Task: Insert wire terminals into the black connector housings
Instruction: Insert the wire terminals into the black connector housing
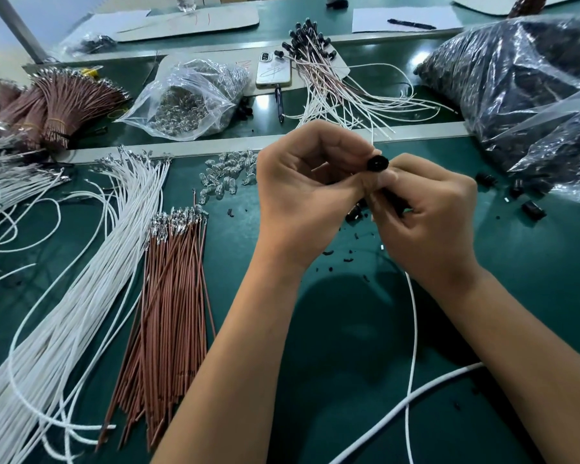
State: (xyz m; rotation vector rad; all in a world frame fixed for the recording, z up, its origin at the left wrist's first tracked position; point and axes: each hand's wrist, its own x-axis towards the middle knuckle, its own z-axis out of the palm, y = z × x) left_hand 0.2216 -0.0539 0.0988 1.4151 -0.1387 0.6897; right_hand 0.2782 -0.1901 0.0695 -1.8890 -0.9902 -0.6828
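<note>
Both hands meet above the green mat. My left hand (pixel 302 192) pinches a small black connector housing (pixel 377 163) at its fingertips. My right hand (pixel 426 216) curls against it from the right and holds a white wire (pixel 414 316) that trails down toward the front edge. The wire's terminal end is hidden between the fingers. A loose bundle of white wires (pixel 91 283) and a bundle of brown wires (pixel 171 303), both with metal terminals, lie to the left.
Small clear bulbs (pixel 226 174) lie scattered ahead of the left hand. Loose black housings (pixel 533 209) sit right, below large plastic bags of black parts (pixel 529 82). Finished assemblies (pixel 329 72), a phone (pixel 273 72), a bag of bulbs (pixel 188 102) and tied brown wire bundles (pixel 57 105) lie beyond.
</note>
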